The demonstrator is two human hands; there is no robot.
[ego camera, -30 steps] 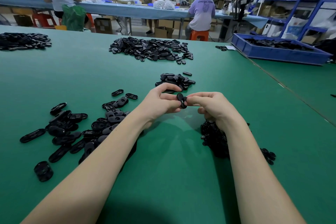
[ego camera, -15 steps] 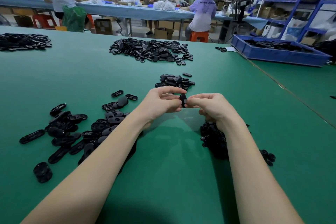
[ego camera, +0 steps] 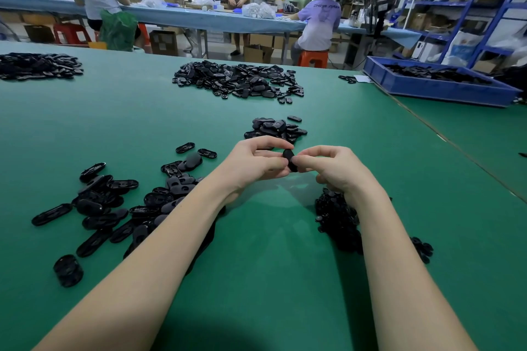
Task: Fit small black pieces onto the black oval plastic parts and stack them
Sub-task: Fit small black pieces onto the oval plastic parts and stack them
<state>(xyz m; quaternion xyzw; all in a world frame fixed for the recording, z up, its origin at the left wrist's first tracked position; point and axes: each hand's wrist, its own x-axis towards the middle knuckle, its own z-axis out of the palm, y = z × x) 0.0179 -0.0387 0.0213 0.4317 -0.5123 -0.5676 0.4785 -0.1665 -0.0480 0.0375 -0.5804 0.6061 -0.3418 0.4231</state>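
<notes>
While both hands meet above the green table (ego camera: pixel 256 279), the left hand (ego camera: pixel 251 164) and right hand (ego camera: pixel 333 168) together pinch one black oval part (ego camera: pixel 289 159), with three piles of ovals beyond and one at left.

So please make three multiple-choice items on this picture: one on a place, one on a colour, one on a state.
1. Where is the blue tray?
A. far right of the table
B. near left
C. under the hands

2. What colour is the table surface?
A. grey
B. green
C. white

3. What do both hands do?
A. rest flat
B. pinch one oval part
C. hang idle

Key: 1 A, it sits at the far right edge. 2 B, the mat is green. 3 B, the left hand and right hand pinch the oval part between them.
</notes>
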